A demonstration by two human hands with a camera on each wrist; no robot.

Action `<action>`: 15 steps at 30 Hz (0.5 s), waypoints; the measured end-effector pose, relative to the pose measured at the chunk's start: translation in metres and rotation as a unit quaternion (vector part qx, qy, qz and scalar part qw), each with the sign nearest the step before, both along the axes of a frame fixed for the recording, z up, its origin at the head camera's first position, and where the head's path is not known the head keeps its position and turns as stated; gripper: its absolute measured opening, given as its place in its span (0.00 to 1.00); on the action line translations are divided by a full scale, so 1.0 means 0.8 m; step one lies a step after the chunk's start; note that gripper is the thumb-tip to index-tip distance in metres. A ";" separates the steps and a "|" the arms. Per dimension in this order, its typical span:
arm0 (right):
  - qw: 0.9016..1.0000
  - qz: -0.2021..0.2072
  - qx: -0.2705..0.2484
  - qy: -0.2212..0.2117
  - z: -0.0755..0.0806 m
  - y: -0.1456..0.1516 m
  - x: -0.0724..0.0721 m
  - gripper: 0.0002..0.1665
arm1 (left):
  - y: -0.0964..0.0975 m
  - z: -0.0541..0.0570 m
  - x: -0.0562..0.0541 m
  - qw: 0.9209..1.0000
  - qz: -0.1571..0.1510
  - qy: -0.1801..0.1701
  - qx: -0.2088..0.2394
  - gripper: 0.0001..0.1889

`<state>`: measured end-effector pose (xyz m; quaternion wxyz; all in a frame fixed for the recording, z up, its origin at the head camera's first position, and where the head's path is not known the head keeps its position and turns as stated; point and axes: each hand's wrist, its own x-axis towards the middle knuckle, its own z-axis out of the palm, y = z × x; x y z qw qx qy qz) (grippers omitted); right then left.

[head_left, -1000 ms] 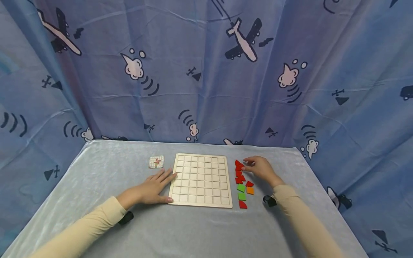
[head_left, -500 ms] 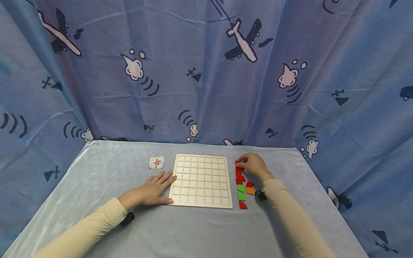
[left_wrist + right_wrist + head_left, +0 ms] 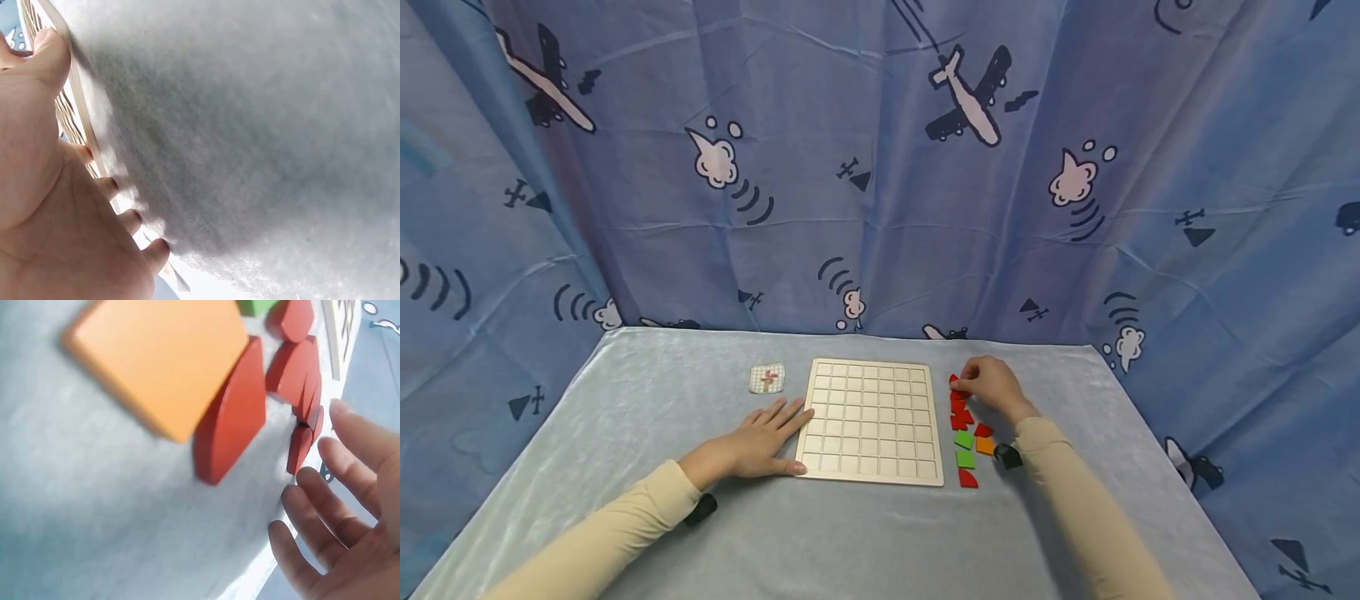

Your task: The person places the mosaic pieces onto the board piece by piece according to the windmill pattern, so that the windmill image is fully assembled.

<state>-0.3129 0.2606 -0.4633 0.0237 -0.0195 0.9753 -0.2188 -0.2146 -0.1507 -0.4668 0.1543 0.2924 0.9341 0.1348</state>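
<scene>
Head view finds red pieces (image 3: 958, 404) strung along the desk (image 3: 865, 542), just right of a gridded board (image 3: 874, 422). The right hand (image 3: 995, 387) is at the farthest of them, thumb and forefinger close together; whether it pinches one cannot be told. The left hand (image 3: 751, 444) lies spread, thumb and forefinger at the board's left edge. No coloured piece shows on the board; all those visible lie beside it, so the work looks barely begun. Two green pieces (image 3: 964, 440) and an orange piece (image 3: 985, 446) lie nearby, a small card (image 3: 767, 378) left of the board.
</scene>
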 end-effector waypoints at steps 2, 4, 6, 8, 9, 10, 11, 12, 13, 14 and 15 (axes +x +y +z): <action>1.000 0.010 -0.019 -0.005 -0.001 0.004 0.002 0.11 | 0.000 0.000 0.000 1.000 0.001 0.002 -0.002 0.47; 0.999 0.026 -0.035 -0.010 -0.002 0.008 0.002 0.08 | 0.000 0.000 0.001 1.000 0.000 0.004 -0.003 0.47; 0.998 0.045 -0.044 -0.013 -0.003 0.012 0.002 0.04 | 0.000 0.000 0.000 1.000 0.001 0.004 -0.003 0.47; 0.997 0.062 -0.050 -0.019 -0.003 0.015 0.002 0.03 | 0.000 0.001 0.000 1.000 0.001 0.004 -0.002 0.47; 0.996 0.066 -0.053 -0.024 -0.003 0.016 0.002 0.04 | 0.001 0.001 0.001 1.000 0.000 0.005 -0.002 0.47; 0.996 0.070 -0.056 -0.030 -0.002 0.017 0.002 0.06 | 0.001 0.001 0.000 1.000 0.000 0.005 -0.002 0.47; 0.995 0.071 -0.058 -0.035 -0.002 0.018 0.002 0.07 | 0.001 0.001 0.000 1.000 0.000 0.006 -0.003 0.47; 0.995 0.073 -0.060 -0.040 -0.002 0.018 0.002 0.08 | 0.001 0.000 0.000 1.000 0.000 0.007 -0.004 0.47; 0.994 0.075 -0.061 -0.043 -0.001 0.019 0.002 0.09 | 0.000 0.000 0.000 1.000 -0.001 0.008 -0.005 0.47; 0.994 0.073 -0.062 -0.045 -0.001 0.019 0.002 0.09 | 0.000 -0.001 0.000 1.000 -0.001 0.009 -0.005 0.47; 0.994 0.075 -0.064 -0.046 -0.001 0.020 0.002 0.09 | 0.001 -0.001 0.000 1.000 -0.001 0.010 -0.006 0.47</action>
